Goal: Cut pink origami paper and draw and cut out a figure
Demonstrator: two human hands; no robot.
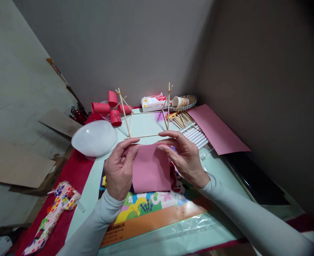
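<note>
A pink sheet of paper [151, 170] is held up between my two hands by its upper edge. My left hand [121, 169] pinches its upper left corner between thumb and fingers. At the upper right, my right hand [185, 156] grips the same edge, thumb in front. The sheet's lower part hangs over a colourful printed plastic packet [146, 209]. Just beyond my fingertips stands a frame of thin wooden sticks [125, 110], with crossed sticks tied at the tops. Something red, partly hidden, shows behind the paper beside my right hand.
Red paper tubes [115, 118] and a translucent white bowl [94, 138] stand at left. A tissue pack [153, 102], a paper cup [180, 102] in a woven basket [193, 99], loose sticks, white pens [195, 135] and a larger pink sheet [218, 129] lie behind and right. A dotted object [54, 217] lies front left.
</note>
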